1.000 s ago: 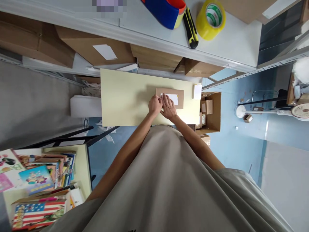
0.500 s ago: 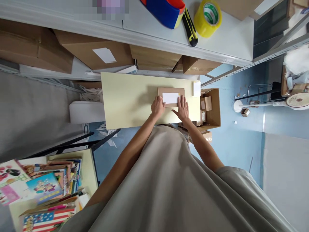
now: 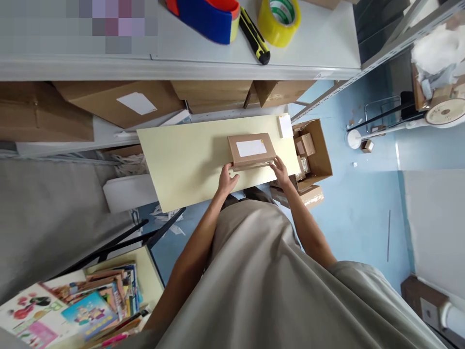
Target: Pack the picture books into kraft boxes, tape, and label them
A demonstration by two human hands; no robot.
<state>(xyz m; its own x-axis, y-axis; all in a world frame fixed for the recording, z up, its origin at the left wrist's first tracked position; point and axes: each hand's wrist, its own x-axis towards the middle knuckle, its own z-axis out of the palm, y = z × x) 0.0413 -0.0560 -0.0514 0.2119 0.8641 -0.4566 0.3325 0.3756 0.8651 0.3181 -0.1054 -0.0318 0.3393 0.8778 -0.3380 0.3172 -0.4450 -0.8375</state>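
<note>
Both hands are on the flat cardboard box [image 3: 251, 150]: I have my left hand [image 3: 227, 178] at its near left corner and my right hand [image 3: 280, 169] at its near right corner, fingers closed on the near edge from either side. It lies on the pale yellow tabletop [image 3: 181, 160], towards the right end, its white label [image 3: 251, 147] facing up. Just right of the tabletop I see an open carton [image 3: 319, 160] on the blue floor. On the far shelf [image 3: 312, 48] lie a yellow tape roll [image 3: 279, 20] and a utility knife [image 3: 254, 36].
</note>
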